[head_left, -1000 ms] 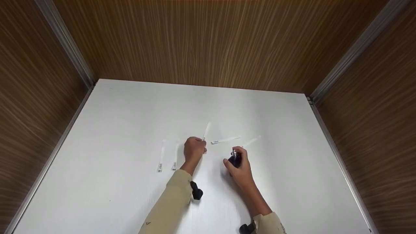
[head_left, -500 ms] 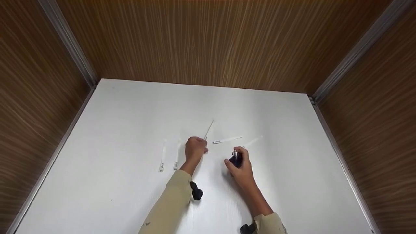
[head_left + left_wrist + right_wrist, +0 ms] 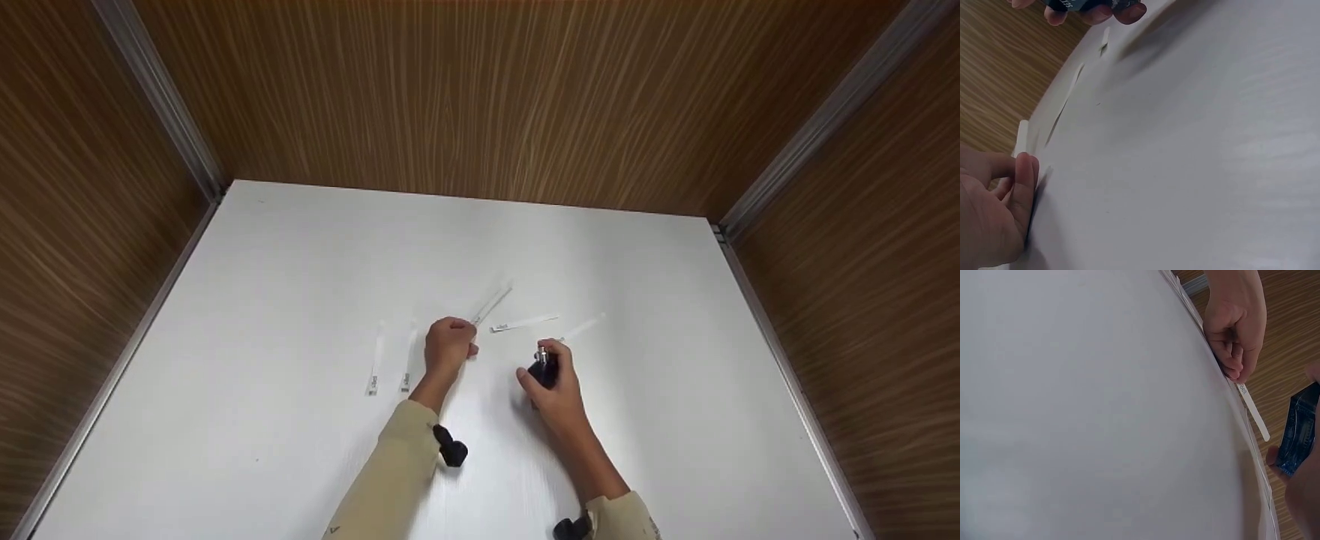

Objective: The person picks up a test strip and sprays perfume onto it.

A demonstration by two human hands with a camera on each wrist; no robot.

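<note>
Head view: a white paper strip is pinched at its near end by the curled left hand – since half a second ago its free end has been swung to the right and lies lower. A small dark bottle is gripped upright by the right hand; its place is unchanged.
Table: four more strips are seen lying flat.
Left wrist view: the strip is seen above the curled fingers.
Right wrist view: the strip is held raised off the table – the bottle is clasped just beside it.
</note>
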